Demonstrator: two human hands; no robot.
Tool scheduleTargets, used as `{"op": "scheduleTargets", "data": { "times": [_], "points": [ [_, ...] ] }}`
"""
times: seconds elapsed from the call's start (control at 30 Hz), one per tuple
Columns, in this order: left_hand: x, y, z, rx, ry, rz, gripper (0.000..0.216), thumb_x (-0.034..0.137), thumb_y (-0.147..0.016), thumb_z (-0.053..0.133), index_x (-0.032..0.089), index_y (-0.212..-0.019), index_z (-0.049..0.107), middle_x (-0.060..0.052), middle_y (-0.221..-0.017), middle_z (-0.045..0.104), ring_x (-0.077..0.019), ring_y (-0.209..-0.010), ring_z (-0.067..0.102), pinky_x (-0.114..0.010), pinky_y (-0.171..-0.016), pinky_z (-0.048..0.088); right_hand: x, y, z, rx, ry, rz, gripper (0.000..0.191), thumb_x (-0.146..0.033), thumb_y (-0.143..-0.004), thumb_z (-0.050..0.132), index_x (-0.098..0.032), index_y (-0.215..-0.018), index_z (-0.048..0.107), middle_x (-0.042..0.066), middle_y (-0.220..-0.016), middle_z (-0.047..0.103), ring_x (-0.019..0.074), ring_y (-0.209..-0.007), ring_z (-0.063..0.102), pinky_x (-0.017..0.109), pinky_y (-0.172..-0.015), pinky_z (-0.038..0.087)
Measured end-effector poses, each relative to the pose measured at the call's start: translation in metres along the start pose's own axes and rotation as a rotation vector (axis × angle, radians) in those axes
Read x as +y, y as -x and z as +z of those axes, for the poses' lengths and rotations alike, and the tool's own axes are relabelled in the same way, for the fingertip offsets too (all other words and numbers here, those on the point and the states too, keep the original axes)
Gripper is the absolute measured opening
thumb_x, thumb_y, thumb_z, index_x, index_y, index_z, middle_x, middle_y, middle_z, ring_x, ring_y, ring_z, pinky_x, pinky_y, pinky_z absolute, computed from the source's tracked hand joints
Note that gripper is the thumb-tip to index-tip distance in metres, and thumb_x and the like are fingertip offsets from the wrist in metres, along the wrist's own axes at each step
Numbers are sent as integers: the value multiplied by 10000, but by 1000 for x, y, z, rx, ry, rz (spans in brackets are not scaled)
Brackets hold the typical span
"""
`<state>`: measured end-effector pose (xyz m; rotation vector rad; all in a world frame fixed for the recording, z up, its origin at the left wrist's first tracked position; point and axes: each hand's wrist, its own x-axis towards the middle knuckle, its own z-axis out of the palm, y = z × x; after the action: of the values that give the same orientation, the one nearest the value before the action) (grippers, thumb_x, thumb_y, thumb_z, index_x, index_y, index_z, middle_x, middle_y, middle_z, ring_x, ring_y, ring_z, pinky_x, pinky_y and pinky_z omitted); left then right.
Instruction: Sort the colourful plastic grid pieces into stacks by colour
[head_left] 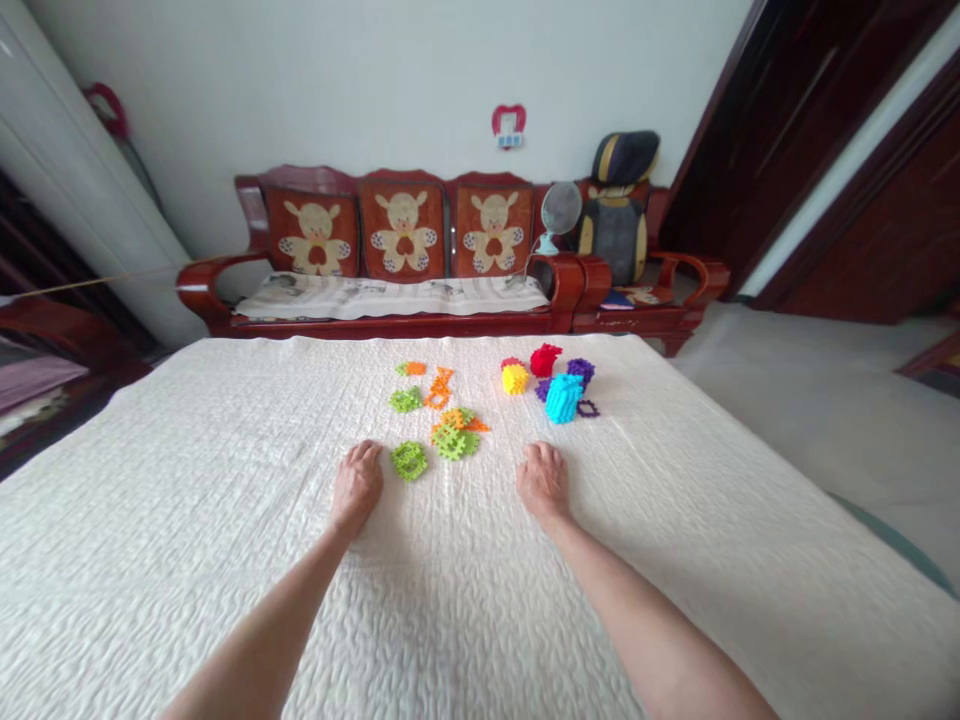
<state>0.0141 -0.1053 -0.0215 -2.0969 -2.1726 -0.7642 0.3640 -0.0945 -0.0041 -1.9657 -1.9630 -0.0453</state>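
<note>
Both my hands rest palm down on a white quilted cloth (225, 480). My left hand (357, 486) lies with fingers curled, just left of a green interlocking plastic tile (409, 460). My right hand (543, 480) lies with knuckles bent, holding nothing I can see, a little below a cyan block of stacked tiles (563, 397). Loose green and orange tiles (453, 432) lie between and beyond the hands. Yellow (514, 378), red (545, 359) and purple (580, 372) tile stacks sit behind the cyan one.
A red wooden bench (390, 300) with bear-print cushions stands behind the cloth-covered surface. A small fan (559, 212) and a dark bag (619, 215) sit at its right end. Dark wooden doors are at the right.
</note>
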Motion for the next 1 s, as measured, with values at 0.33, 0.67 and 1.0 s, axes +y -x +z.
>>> {"op": "scheduleTargets", "data": {
  "times": [0.33,0.67,1.0],
  "points": [
    [2,-35,-3,-103,-71,-85,379,141,-873,417,190,-1056,745,-110,-1115,725,-258,-1023,654,-396,-970,483,5,0,5,30,-22,-18,215,-122,-904,514,-179,-1059,651,110,-1172,651,259,-1084,537,360,-928,348],
    [-3,-119,30,19,-46,-131,409,146,-871,398,134,-1086,746,-133,-1119,741,-241,-1063,661,-384,-1014,473,16,-2,16,141,-37,-92,240,-83,-876,499,-188,-1049,628,107,-1175,654,258,-1034,565,378,-892,377],
    [-19,-137,49,117,28,-123,432,123,-866,372,123,-1094,739,-154,-1140,739,-261,-1054,681,-420,-1011,498,23,-1,24,197,-54,-131,246,-90,-871,471,-202,-1041,608,104,-1151,658,261,-1037,584,401,-880,421]
  ]
}}
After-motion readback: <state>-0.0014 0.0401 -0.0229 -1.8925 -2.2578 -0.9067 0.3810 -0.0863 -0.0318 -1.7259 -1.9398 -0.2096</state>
